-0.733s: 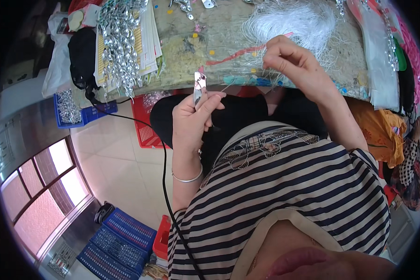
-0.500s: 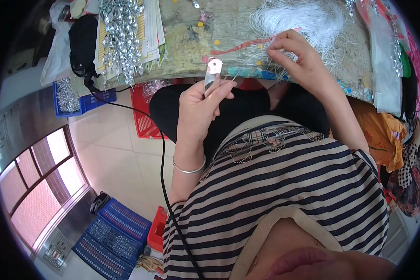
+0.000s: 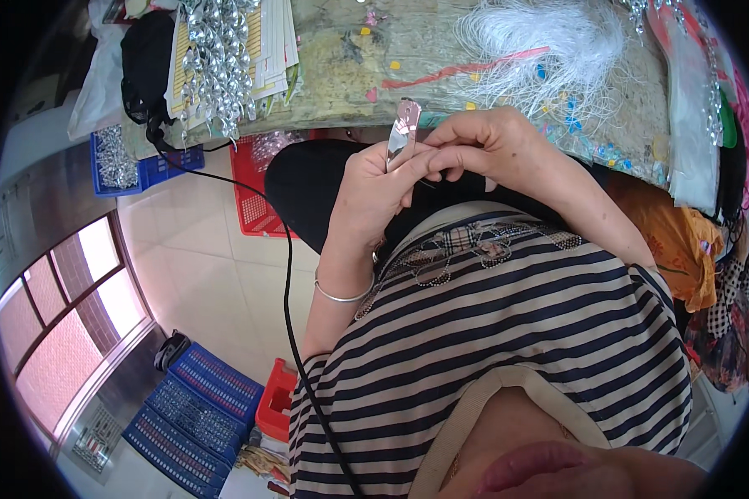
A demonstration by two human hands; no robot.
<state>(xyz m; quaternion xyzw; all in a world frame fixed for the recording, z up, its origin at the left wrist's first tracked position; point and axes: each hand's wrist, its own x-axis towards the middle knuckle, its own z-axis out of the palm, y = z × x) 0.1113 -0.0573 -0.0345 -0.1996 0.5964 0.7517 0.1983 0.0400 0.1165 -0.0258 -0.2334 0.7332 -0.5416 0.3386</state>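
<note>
My left hand [image 3: 373, 185] is closed around a shiny metal tool [image 3: 404, 133] that looks like a nail clipper; its broad end sticks up past the thumb. Close against it, my right hand [image 3: 495, 148] has thumb and forefinger pinched together, meeting the left fingertips above my lap. Whatever lies between those fingertips is too small or hidden to make out. Beyond my hands, a tangled heap of fine white thread [image 3: 541, 50] lies on the worn table [image 3: 333, 100]. A thin red strip [image 3: 441, 75] stretches from beneath it.
Strands of clear faceted beads [image 3: 216, 66] lie over paper cards at the table's left. Clear plastic bags [image 3: 691, 125] hang at the right edge. Blue trays [image 3: 195, 416] and a red bin [image 3: 276, 399] stand on the floor, lower left. A black cable [image 3: 290, 283] runs past my left arm.
My right hand has come down and left from beside the white thread to meet my left hand. The left hand and metal tool have shifted slightly right.
</note>
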